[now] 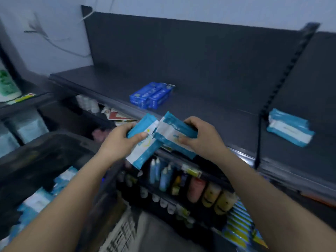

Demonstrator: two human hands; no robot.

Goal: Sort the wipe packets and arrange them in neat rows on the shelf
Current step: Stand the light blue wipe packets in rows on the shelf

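Observation:
My left hand (120, 140) grips a teal and white wipe packet (143, 150) that tilts down toward the lower shelves. My right hand (201, 139) holds a second teal and white wipe packet (172, 131), whose edge touches the first. Both packets hover over the front edge of the dark shelf (209, 113). A small stack of the same wipe packets (289, 129) lies on the shelf section to the right. More wipe packets (36, 199) sit in a dark bin (40, 153) at the lower left.
Dark blue boxes (151, 94) lie on the shelf behind my hands. An upright slotted post (283, 84) divides the two shelf sections. Bottles (196, 188) fill the lower shelves beneath. A green and white pack (7, 82) stands at the far left.

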